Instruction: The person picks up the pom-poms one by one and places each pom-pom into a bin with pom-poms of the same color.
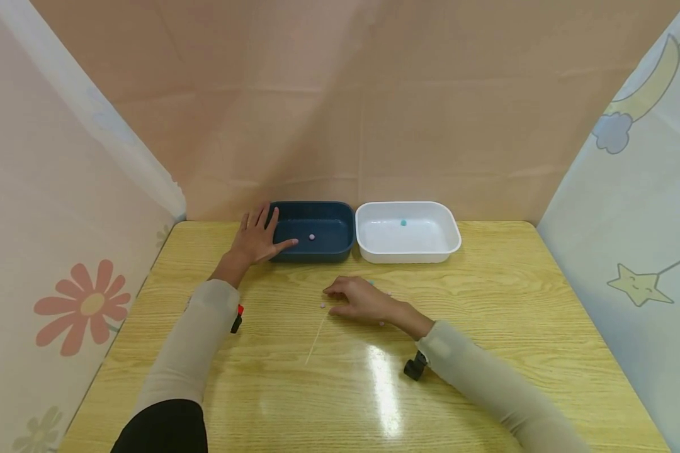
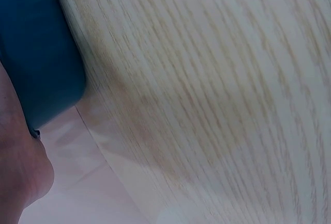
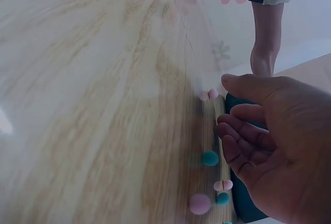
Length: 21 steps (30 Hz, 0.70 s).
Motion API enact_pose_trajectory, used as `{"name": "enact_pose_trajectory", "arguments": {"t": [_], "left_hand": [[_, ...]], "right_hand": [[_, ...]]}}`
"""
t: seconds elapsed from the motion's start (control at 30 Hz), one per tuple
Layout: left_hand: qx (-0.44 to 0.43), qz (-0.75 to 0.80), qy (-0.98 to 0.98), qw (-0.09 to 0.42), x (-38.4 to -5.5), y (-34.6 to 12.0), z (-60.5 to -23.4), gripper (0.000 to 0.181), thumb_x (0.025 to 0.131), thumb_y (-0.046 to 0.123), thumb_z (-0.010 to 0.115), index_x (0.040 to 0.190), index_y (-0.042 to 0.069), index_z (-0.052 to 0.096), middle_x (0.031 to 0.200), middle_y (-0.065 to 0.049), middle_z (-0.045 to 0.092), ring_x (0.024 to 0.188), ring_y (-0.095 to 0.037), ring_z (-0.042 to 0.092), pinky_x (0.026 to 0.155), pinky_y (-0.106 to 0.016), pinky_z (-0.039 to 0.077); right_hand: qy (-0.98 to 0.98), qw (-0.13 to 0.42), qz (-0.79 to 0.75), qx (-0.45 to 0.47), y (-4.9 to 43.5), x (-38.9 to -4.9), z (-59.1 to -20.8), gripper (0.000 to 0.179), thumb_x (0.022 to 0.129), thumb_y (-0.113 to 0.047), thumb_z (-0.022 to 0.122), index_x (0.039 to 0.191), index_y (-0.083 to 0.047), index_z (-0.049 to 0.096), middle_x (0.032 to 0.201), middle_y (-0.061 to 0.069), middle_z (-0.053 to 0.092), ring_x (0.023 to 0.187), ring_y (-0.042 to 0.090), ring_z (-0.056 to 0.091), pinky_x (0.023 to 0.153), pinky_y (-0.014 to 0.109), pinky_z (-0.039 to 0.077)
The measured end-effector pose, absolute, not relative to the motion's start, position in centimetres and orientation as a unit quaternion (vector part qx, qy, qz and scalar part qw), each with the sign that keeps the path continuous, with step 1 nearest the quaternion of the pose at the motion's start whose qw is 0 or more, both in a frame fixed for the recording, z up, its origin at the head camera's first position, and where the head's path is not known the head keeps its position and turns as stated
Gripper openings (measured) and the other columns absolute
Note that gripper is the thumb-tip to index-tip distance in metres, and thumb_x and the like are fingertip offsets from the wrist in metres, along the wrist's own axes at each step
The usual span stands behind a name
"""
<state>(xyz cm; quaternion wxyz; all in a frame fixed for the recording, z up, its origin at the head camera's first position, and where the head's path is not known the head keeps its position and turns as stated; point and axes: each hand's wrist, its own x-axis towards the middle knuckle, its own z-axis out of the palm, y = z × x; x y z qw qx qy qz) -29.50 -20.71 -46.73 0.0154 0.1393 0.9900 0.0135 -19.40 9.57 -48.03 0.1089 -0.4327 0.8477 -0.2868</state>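
Observation:
My left hand (image 1: 254, 241) rests with spread fingers on the left end of a dark blue tray (image 1: 311, 257), its thumb across the front rim. Inside that tray lies a small pink ball (image 1: 311, 237). Low over the table in front of the trays, my right hand (image 1: 365, 301) has loosely bent fingers with nothing between them. Just off its fingertips sits another pink ball (image 1: 323, 305). A teal ball (image 1: 371, 283) and a pink ball (image 1: 389, 294) lie behind the right hand, partly hidden. In the right wrist view, a teal ball (image 3: 209, 158) and a larger-looking pink ball (image 3: 199, 204) show beside the fingers.
A white tray (image 1: 408, 258) stands right of the blue one, with a teal ball (image 1: 403, 223) in it. Both stand at the back of the wooden table (image 1: 487, 327), against a tan backdrop (image 1: 317, 126). Printed cloth walls flank the table.

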Motion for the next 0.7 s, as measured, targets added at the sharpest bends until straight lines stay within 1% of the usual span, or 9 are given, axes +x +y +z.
{"name": "enact_pose_trajectory", "arguments": {"t": [0.3, 0.5, 0.7], "left_hand": [[0.138, 0.006, 0.99, 0.018, -29.5, -20.8, -46.9, 0.108, 0.085, 0.084, 0.026, 0.158, 0.008, 0.004, 0.163, -0.018, -0.006, 0.15, -0.037, -0.001, 0.117, -0.06, 0.001], [0.14, 0.013, 0.99, 0.018, -29.4, -20.7, -46.8, 0.106, 0.087, 0.082, 0.028, 0.158, 0.007, 0.005, 0.163, -0.018, -0.005, 0.15, -0.037, 0.0, 0.117, -0.06, 0.0], [0.136, 0.01, 0.991, 0.017, -29.4, -20.6, -46.6, 0.106, 0.086, 0.082, 0.029, 0.158, 0.008, 0.004, 0.163, -0.018, -0.003, 0.15, -0.036, 0.0, 0.118, -0.059, 0.001]], "right_hand": [[0.848, 0.104, -0.284, -0.436, 8.9, -19.4, -48.5, 0.033, 0.091, -0.022, 0.069, 0.121, -0.007, 0.069, 0.113, 0.002, 0.065, 0.103, 0.013, 0.062, 0.089, 0.027, 0.051], [0.851, 0.095, -0.286, -0.429, 8.5, -19.4, -48.7, 0.029, 0.091, -0.02, 0.07, 0.117, -0.008, 0.072, 0.11, 0.001, 0.066, 0.1, 0.012, 0.061, 0.087, 0.026, 0.051], [0.857, 0.094, -0.293, -0.413, 8.2, -19.4, -48.8, 0.025, 0.09, -0.019, 0.071, 0.113, -0.01, 0.074, 0.107, 0.0, 0.065, 0.098, 0.011, 0.061, 0.087, 0.027, 0.051]]}}
